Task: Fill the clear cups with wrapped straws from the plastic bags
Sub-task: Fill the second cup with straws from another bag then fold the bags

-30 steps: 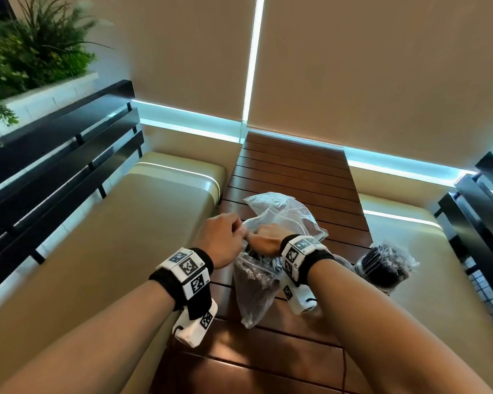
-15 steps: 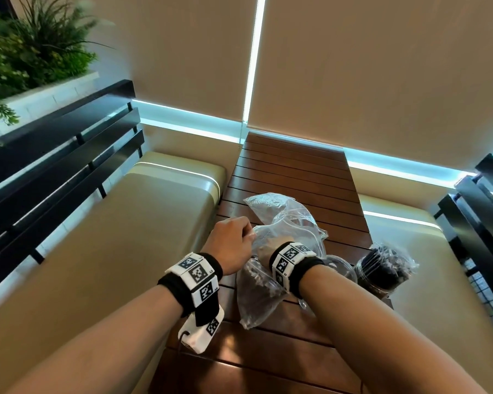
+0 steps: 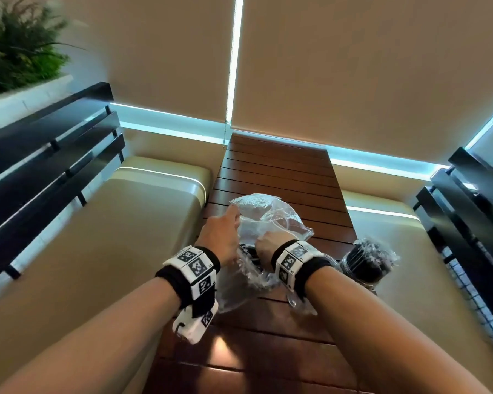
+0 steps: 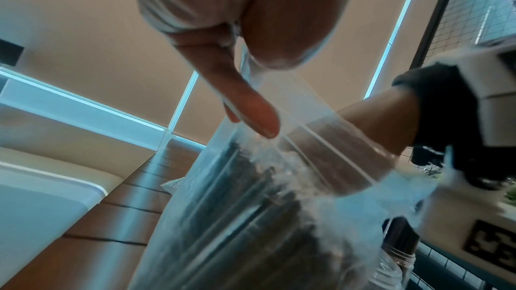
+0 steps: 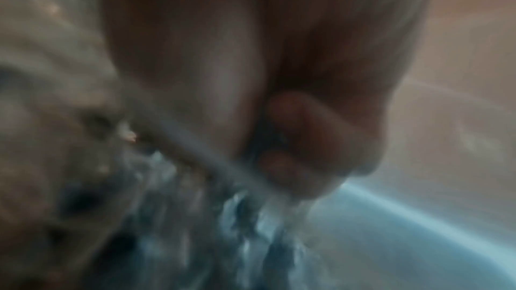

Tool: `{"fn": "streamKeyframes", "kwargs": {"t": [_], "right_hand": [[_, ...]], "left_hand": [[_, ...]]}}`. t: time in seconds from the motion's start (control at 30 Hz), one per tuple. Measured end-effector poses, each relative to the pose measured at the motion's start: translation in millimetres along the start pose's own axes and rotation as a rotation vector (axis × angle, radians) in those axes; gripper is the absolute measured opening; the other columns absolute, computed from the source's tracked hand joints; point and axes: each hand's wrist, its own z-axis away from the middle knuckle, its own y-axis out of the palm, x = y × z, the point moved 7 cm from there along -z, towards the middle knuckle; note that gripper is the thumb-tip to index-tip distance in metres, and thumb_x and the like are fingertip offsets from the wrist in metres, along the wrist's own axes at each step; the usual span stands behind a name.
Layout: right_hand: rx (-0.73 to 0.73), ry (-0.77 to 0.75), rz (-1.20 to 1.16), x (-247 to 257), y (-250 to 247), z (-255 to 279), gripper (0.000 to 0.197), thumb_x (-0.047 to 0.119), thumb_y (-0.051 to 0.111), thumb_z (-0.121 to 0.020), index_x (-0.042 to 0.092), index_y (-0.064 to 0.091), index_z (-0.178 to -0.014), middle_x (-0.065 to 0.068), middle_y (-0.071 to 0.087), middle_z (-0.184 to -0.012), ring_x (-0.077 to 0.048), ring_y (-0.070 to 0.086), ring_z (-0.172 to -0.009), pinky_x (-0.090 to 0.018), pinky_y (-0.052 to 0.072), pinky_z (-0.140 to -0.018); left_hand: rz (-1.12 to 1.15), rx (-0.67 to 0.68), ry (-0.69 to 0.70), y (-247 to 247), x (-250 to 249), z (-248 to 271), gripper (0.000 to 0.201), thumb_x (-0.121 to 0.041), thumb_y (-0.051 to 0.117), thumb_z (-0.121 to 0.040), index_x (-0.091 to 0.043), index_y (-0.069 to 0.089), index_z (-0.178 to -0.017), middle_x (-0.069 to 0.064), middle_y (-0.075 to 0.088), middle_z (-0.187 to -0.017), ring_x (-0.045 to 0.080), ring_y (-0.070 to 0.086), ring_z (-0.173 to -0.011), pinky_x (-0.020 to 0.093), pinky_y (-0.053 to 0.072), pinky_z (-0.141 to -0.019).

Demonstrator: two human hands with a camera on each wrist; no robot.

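Note:
A clear plastic bag (image 3: 271,220) of dark wrapped straws (image 4: 251,206) lies on the slatted wooden table (image 3: 282,172). My left hand (image 3: 235,214) pinches the bag's upper edge between thumb and finger and holds the mouth up. My right hand (image 3: 264,245) reaches into that mouth; in the blurred right wrist view its fingers (image 5: 293,140) curl round wrapped straws. To the right stands a clear cup (image 3: 365,265) packed with dark wrapped straws. My right wrist hides whatever stands just behind it.
Tan cushioned benches (image 3: 125,237) flank the narrow table on both sides, with black slatted backs (image 3: 40,155) behind them. A green plant (image 3: 12,52) sits at the far left. Roller blinds close off the table's far end.
My left hand has moved up and forward, lifting the bag's edge and widening its mouth. The right hand has sunk deeper into the bag.

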Motion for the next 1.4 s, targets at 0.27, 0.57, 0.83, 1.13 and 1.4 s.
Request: {"fn": "streamKeyframes", "kwargs": {"t": [0.27,0.57,0.83,1.13,1.4], "right_hand": [[-0.266,0.069,-0.217,-13,-12,11,0.026,0.01,0.047,-0.097,0.006,0.059,-0.12,-0.008,0.06,-0.12,-0.025,0.053,-0.115,-0.04,0.035,-0.106],[-0.111,0.162,-0.461,-42,13,-5,0.015,0.013,0.053,-0.093,0.005,0.063,-0.1,-0.016,0.066,-0.107,-0.032,0.064,-0.101,-0.03,0.045,-0.072],[0.019,0.129,-0.558,-78,16,18,0.029,0.021,0.049,-0.1,-0.002,0.064,-0.107,-0.017,0.065,-0.11,-0.032,0.063,-0.102,-0.032,0.052,-0.08],[0.129,0.158,-0.53,-113,15,54,0.036,0.031,0.044,-0.103,0.0,0.06,-0.11,-0.015,0.062,-0.105,-0.025,0.054,-0.088,-0.027,0.041,-0.071],[0.156,0.083,-0.488,-167,-15,97,0.036,0.033,0.049,-0.101,0.018,0.05,-0.068,0.005,0.049,-0.065,-0.01,0.044,-0.058,-0.025,0.033,-0.054]], "left_hand": [[-0.009,-0.164,0.205,-5,-46,-30,0.013,-0.002,0.043,-0.094,-0.012,0.044,-0.085,0.009,0.058,-0.076,0.028,0.054,-0.068,0.039,0.046,-0.062],[-0.137,0.02,-0.081,37,-5,-33,0.012,-0.025,0.055,-0.094,-0.015,0.054,-0.089,0.012,0.066,-0.091,0.034,0.061,-0.089,0.036,0.045,-0.075],[0.097,0.278,-0.528,87,21,-35,0.045,-0.029,0.036,-0.104,-0.012,0.036,-0.145,0.019,0.038,-0.149,0.035,0.039,-0.135,0.039,0.035,-0.11],[0.259,0.393,-0.567,121,24,-37,0.048,-0.001,0.037,-0.098,-0.015,0.035,-0.144,0.012,0.057,-0.106,0.035,0.062,-0.103,0.043,0.056,-0.085],[0.089,0.511,-0.512,132,22,-48,0.048,-0.027,0.037,-0.103,-0.012,0.031,-0.148,0.019,0.041,-0.147,0.035,0.047,-0.128,0.042,0.044,-0.102]]}}
